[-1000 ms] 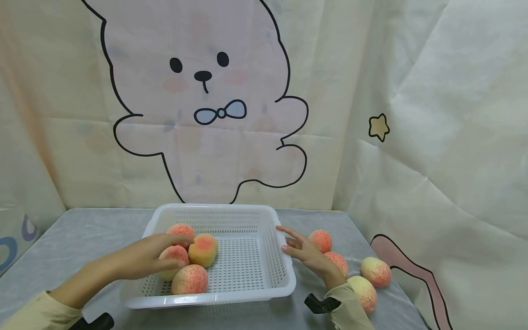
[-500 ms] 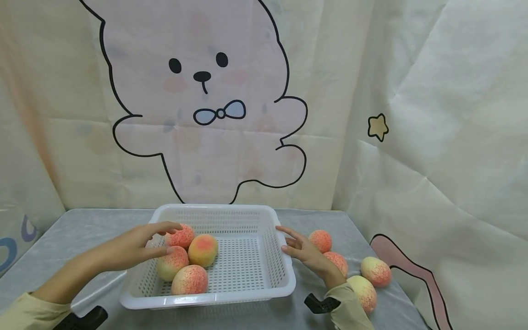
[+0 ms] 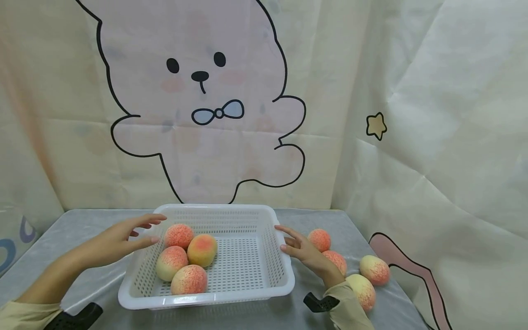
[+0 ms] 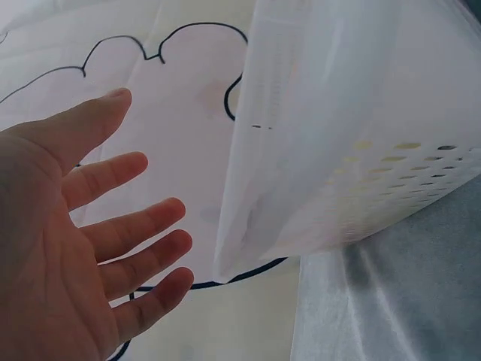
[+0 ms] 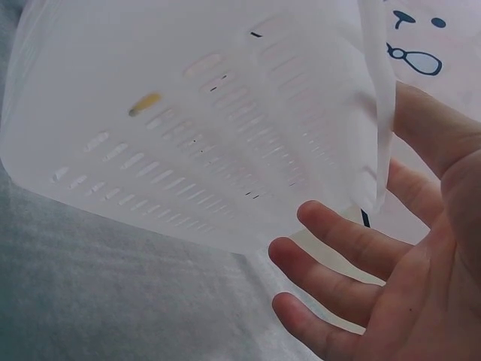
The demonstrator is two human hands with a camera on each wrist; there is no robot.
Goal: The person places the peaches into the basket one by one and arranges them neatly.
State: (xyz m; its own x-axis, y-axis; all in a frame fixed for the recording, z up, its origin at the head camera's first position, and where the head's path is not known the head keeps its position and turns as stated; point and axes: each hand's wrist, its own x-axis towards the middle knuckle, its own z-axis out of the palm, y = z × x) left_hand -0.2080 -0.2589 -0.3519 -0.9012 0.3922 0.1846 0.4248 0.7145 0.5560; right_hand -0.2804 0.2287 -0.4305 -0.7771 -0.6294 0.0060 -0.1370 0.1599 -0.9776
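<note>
A white plastic basket [image 3: 206, 299] with slotted walls stands on the table. Several red-and-yellow peaches lie grouped in its left half, among them a yellower peach [image 3: 202, 250] and a speckled peach [image 3: 189, 279] at the front. My left hand [image 3: 117, 240] hovers over the basket's left rim, holding nothing, its fingers spread and thumb apart. In the left wrist view its palm and fingers [image 4: 143, 226] show beside the basket wall [image 4: 301, 188]. My right hand [image 3: 309, 254] touches the right rim with loosely extended fingers; in the right wrist view three fingertips [image 5: 289, 252] lie just outside the wall.
Right of the basket, several more peaches lie on the grey cloth-covered table [image 3: 95, 229], including a red peach [image 3: 319, 239] behind my right hand and a paler peach [image 3: 374, 270] near the right edge. A printed curtain [image 3: 247, 160] hangs behind the table.
My left hand has drawn back leftward from above the peaches to the left rim, uncovering them. My right hand stays at the right rim, and the peaches keep their places.
</note>
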